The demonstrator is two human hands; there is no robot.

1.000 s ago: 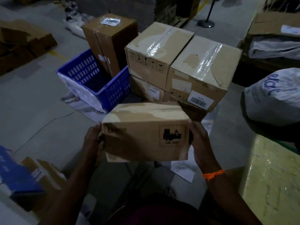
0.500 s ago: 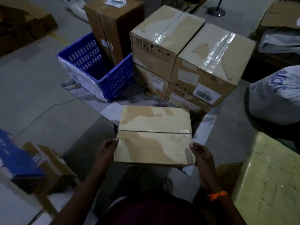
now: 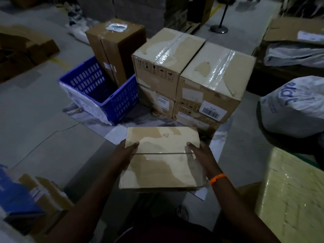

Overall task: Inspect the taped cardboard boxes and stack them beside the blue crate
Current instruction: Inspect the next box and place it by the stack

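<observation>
In the lower centre of the frame, the left hand [image 3: 128, 150] and right hand [image 3: 199, 153] grip the taped cardboard box [image 3: 163, 165] at its side edges, with fingers laid over the top. The glossy tape could let it slip before it reaches the stacked boxes [image 3: 208, 72] beside the blue crate [image 3: 122, 102].

Crate [image 3: 98, 95] sits left of stacked boxes [image 3: 189, 76], held box [image 3: 163, 158] before them

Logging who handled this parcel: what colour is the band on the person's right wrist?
Orange. The wristband shows best in the head view, the only one given.
</observation>
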